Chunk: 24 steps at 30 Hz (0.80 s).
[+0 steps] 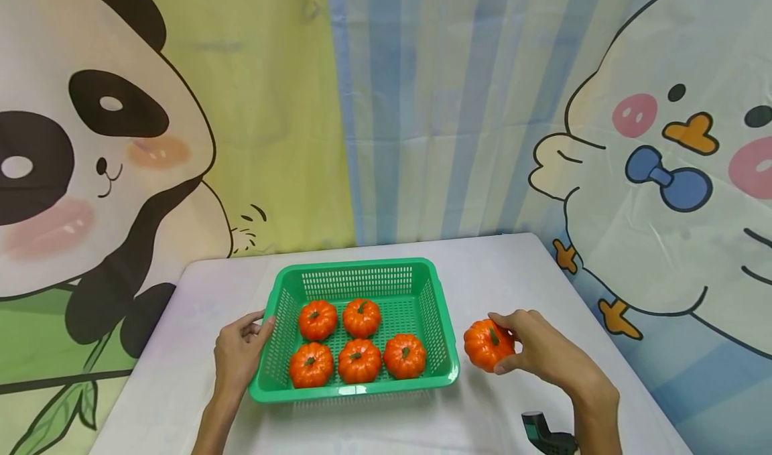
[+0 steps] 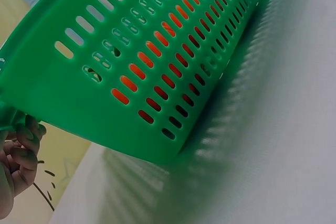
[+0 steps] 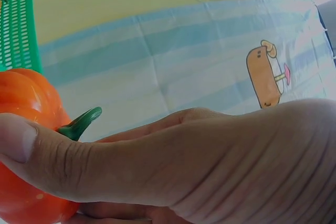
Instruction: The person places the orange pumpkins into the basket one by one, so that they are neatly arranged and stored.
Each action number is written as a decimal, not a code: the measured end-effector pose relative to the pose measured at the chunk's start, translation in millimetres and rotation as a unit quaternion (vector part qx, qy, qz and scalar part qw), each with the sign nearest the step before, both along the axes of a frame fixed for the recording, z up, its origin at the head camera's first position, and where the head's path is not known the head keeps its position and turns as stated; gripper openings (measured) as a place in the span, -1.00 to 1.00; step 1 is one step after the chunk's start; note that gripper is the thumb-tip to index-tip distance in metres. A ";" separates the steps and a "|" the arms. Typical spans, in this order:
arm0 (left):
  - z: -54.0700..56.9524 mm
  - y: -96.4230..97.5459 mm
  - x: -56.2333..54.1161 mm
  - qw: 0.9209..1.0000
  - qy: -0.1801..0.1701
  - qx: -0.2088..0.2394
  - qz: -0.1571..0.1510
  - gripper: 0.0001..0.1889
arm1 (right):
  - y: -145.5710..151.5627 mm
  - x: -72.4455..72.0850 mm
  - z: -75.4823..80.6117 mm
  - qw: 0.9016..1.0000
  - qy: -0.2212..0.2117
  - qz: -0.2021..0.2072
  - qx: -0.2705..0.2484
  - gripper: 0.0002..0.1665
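A green plastic basket (image 1: 356,389) with slotted walls holds several small orange pumpkins, among them one pumpkin (image 1: 405,356) at its front right. My left hand (image 1: 237,356) grips the basket's left rim, fingers curled at the edge; the left wrist view shows the curled fingers (image 2: 23,153) under the rim. To the right of the basket, my right hand (image 1: 537,348) holds another orange pumpkin (image 1: 484,345) between thumb and fingers. In the right wrist view the thumb lies across this pumpkin (image 3: 31,95), beside its green stem (image 3: 80,123).
The basket is on a table with a white cover (image 1: 482,274). A black and green device (image 1: 547,435) shows by the right wrist. Behind the table hang printed curtains with a panda (image 1: 120,173) on the left and a white bird (image 1: 651,254) on the right.
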State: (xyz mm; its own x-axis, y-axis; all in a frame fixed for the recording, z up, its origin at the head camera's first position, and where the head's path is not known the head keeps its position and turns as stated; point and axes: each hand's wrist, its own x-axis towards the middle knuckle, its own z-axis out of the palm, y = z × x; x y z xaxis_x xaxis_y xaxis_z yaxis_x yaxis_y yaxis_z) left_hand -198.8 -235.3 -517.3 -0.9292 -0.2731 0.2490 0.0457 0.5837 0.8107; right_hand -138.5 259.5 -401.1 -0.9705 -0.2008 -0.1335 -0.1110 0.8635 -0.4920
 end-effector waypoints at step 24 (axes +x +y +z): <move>-1.2 1.0 0.7 1.000 0.006 0.007 -0.002 -0.58 | -19.8 -10.1 14.6 0.997 0.052 0.049 -0.017 0.00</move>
State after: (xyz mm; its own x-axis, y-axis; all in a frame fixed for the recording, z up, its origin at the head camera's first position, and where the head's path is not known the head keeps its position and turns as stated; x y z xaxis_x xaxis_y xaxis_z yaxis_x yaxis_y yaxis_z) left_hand -198.0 -234.2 -518.5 -0.9271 -0.2732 0.2568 0.0579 0.5723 0.8180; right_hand -148.6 239.7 -386.5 -0.9543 -0.2978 -0.0238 -0.2462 0.8290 -0.5021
